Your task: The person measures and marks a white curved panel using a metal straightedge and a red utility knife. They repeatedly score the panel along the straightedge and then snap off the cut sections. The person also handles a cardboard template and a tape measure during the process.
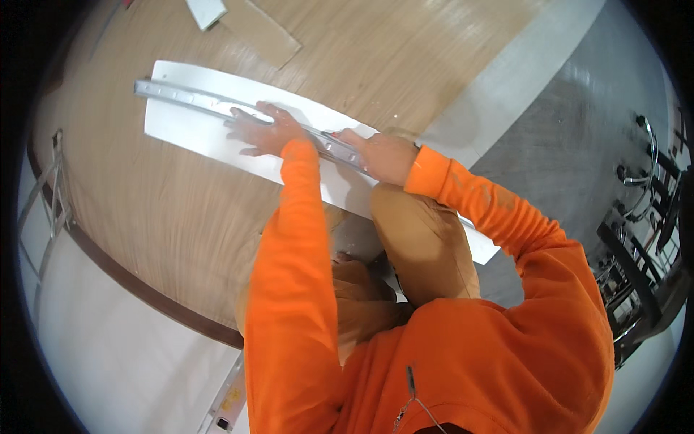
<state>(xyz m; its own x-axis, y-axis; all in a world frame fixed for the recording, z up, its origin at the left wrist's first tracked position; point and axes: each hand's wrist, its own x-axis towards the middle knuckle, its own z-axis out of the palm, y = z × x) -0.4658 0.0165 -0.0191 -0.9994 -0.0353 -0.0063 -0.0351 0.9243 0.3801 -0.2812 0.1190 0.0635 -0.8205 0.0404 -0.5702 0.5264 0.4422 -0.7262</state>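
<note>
on the wood-grain floor [181, 210] in front of us lies a long white panel [181, 126], running slantwise from upper left to lower right, and across it rests a long metal straightedge [181, 95] that follows the same slant. our left hand [262, 130] is spread flat, fingers splayed, pressing down on the straightedge and the panel beneath it; it grips nothing, it only bears down with an open palm. our right hand [382, 155] sits just beside it, further down the straightedge, curled into a loose fist right against the metal edge. a small reddish tip shows at its fingers, but we cannot tell what tool it is, nor how tightly the hand closes on it. both our sleeves are bright orange, and our tan-trousered knee [423, 239] is planted on the lower part of the panel, close behind the right hand.

beyond the panel, near the top edge, a flat brown cardboard piece [262, 32] lies on the floor with a small white offcut [205, 11] touching its left end. to the right, the wood floor ends at a pale strip [506, 79], then grey concrete [571, 145]. black chairs with chrome legs [643, 239] stand well apart at the far right.
</note>
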